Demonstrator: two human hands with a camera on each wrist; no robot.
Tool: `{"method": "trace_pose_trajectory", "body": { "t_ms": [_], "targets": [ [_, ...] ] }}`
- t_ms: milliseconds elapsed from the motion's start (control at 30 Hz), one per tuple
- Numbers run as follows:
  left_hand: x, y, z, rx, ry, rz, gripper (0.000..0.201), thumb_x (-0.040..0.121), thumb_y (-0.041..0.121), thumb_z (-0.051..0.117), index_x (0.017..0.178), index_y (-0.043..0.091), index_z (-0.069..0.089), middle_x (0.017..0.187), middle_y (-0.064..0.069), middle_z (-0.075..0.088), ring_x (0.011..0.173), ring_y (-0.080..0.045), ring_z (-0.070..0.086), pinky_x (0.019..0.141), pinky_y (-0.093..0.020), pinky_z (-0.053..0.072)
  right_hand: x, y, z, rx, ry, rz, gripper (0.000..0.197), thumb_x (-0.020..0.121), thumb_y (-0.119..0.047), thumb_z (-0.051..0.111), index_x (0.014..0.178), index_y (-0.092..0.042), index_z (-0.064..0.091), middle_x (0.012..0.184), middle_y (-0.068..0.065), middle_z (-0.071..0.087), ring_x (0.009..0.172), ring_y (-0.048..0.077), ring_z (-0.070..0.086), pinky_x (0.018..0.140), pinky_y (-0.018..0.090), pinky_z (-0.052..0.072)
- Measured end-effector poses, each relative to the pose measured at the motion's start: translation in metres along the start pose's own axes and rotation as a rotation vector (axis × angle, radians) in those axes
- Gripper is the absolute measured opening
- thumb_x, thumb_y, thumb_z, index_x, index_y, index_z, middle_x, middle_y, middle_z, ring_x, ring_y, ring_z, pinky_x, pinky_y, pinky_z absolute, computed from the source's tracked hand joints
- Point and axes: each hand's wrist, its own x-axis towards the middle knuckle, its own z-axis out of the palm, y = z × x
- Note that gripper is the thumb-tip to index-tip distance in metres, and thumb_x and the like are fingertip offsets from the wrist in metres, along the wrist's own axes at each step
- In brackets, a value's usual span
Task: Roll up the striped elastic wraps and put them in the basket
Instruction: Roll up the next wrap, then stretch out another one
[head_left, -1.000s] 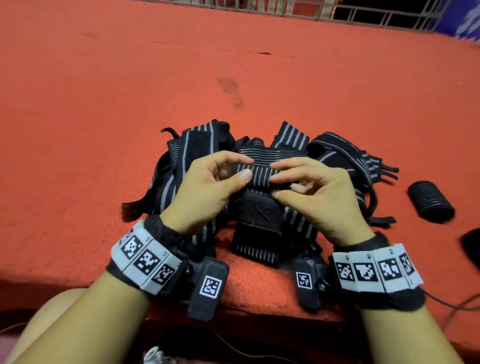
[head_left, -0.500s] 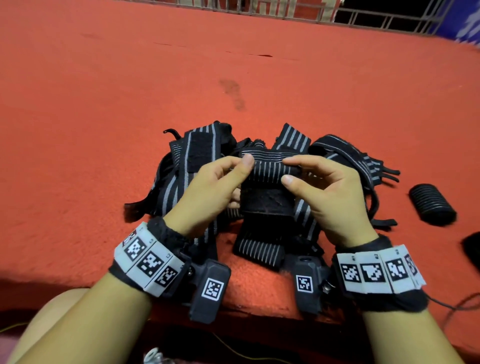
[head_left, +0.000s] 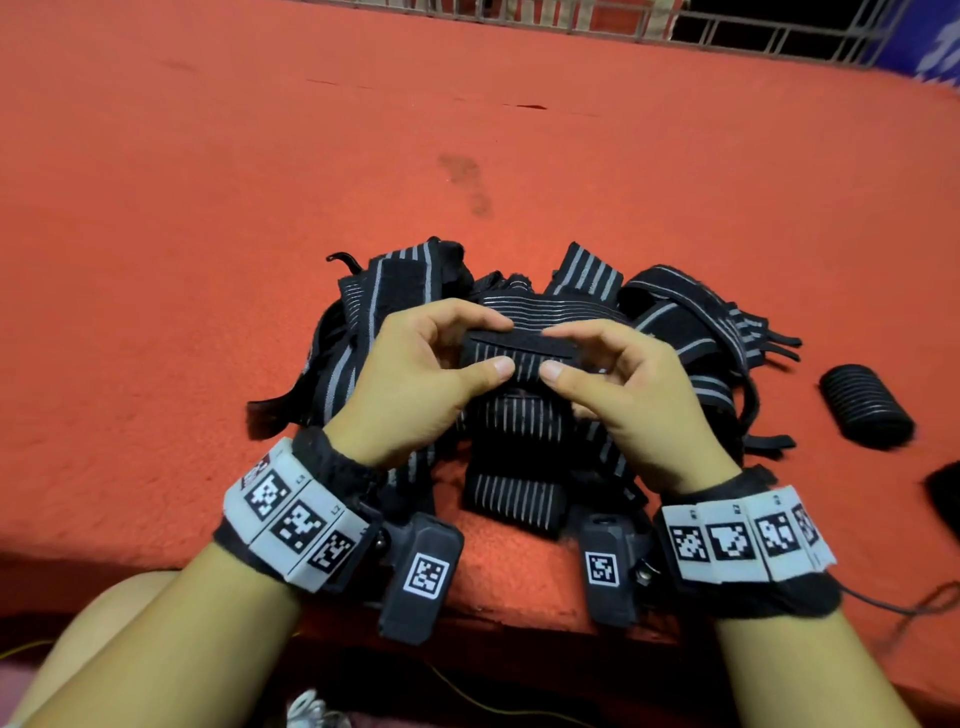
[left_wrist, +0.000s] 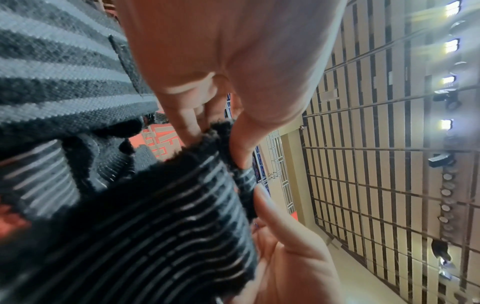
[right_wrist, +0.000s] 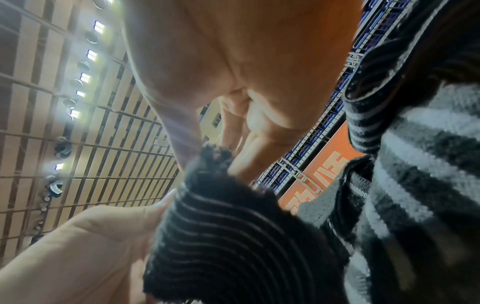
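Red carpeted platform (head_left: 208, 260): left hand (head_left: 415, 384) and right hand (head_left: 639, 395) are pinching, rolling the black grey-striped elastic wrap (head_left: 519, 353) above the tangled wrap pile (head_left: 675, 332); next, tighter turns probably.

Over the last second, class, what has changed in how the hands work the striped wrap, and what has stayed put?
Both the left hand and right hand kept pinching the striped wrap and turned it further, so the roll has grown. The pile of loose wraps and the finished roll on the red carpet stayed where they were.
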Motion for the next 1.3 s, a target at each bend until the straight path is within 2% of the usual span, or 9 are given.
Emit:
{"method": "trace_pose_trajectory", "body": {
  "t_ms": [133,233,333,533,667,833,1067,1167,1300],
  "targets": [
    [0.0,0.0017,0.0012,-0.085,-0.033,-0.077,0.03,0.084,0.006,0.077,0.112,0.011,0.069,0.09,0.003,0.076,0.076,-0.006,0.069,0.069,-0.018,0.053,0.0021,0.0027,-0.0017,-0.011,0.053,-0.051,0.027,0.082,0.005,0.075,0.103,-0.011,0.071,0.099,0.004,0.074,0.086,0.011,0.07,0.071,0.021,0.055],
    [0.0028,0.0025,0.0023,-0.072,-0.07,-0.18,0.033,0.086,0.047,0.072,0.105,0.02,0.072,0.076,0.006,0.059,0.068,-0.007,0.051,0.063,-0.02,0.046,0.0023,0.0014,-0.006,-0.057,0.085,-0.14,0.031,0.076,0.002,0.077,0.1,-0.016,0.073,0.099,0.001,0.074,0.095,0.019,0.07,0.088,0.038,0.057],
    [0.0036,0.0019,0.0045,-0.066,-0.084,-0.226,0.053,0.085,0.069,0.061,0.102,0.021,0.074,0.083,0.0,0.056,0.069,-0.01,0.049,0.063,-0.023,0.047,0.0017,0.0004,-0.0059,-0.06,0.079,-0.149,0.039,0.075,0.017,0.073,0.095,-0.017,0.073,0.094,-0.004,0.075,0.09,0.016,0.072,0.086,0.032,0.058],
    [0.0037,0.0014,0.0012,-0.058,-0.039,-0.163,0.014,0.094,0.017,0.068,0.107,0.016,0.072,0.081,0.001,0.066,0.068,-0.004,0.057,0.057,-0.015,0.044,0.0007,0.0015,-0.0068,-0.061,-0.015,-0.145,0.038,0.074,0.015,0.071,0.102,-0.009,0.07,0.11,0.005,0.074,0.106,0.017,0.069,0.095,0.032,0.054],
    [0.0027,-0.0008,-0.0007,-0.07,-0.055,-0.091,0.024,0.089,-0.002,0.068,0.109,0.011,0.07,0.093,0.001,0.076,0.08,-0.009,0.07,0.074,-0.021,0.054,0.0014,-0.002,-0.0047,-0.02,0.014,0.036,0.044,0.077,-0.02,0.075,0.12,-0.017,0.065,0.104,-0.004,0.073,0.09,0.006,0.068,0.07,0.019,0.054],
    [0.0016,-0.0015,-0.0017,-0.047,-0.06,-0.099,0.029,0.089,0.002,0.07,0.115,0.014,0.068,0.103,0.0,0.077,0.087,-0.017,0.07,0.078,-0.027,0.055,0.0009,0.0007,-0.0039,-0.054,0.038,0.043,0.025,0.086,-0.009,0.075,0.11,-0.013,0.071,0.09,-0.005,0.073,0.069,0.01,0.059,0.054,0.019,0.046],
    [0.004,0.0023,0.0034,-0.171,-0.16,-0.274,0.05,0.084,0.06,0.064,0.11,0.018,0.07,0.083,-0.007,0.058,0.073,-0.027,0.049,0.062,-0.029,0.047,0.0009,-0.0019,-0.0065,-0.142,0.079,-0.194,0.042,0.075,0.014,0.076,0.102,-0.018,0.072,0.106,0.001,0.074,0.101,0.017,0.071,0.091,0.031,0.055],
    [0.004,0.0023,0.0046,-0.178,-0.107,-0.248,0.044,0.085,0.057,0.069,0.109,0.02,0.071,0.094,-0.016,0.06,0.082,-0.03,0.047,0.066,-0.032,0.051,0.0005,-0.001,-0.0025,-0.158,0.036,-0.23,0.048,0.072,0.022,0.072,0.099,-0.018,0.07,0.11,0.001,0.073,0.108,0.012,0.068,0.097,0.026,0.051],
    [0.0035,0.0022,0.0013,-0.146,-0.047,-0.225,0.031,0.084,0.041,0.073,0.111,0.025,0.071,0.096,-0.03,0.065,0.086,-0.031,0.056,0.079,-0.052,0.052,-0.0011,-0.0018,-0.0042,-0.127,-0.031,-0.182,0.035,0.077,0.013,0.074,0.103,-0.01,0.069,0.117,0.008,0.07,0.112,0.011,0.066,0.092,0.019,0.049]
  ]
}}
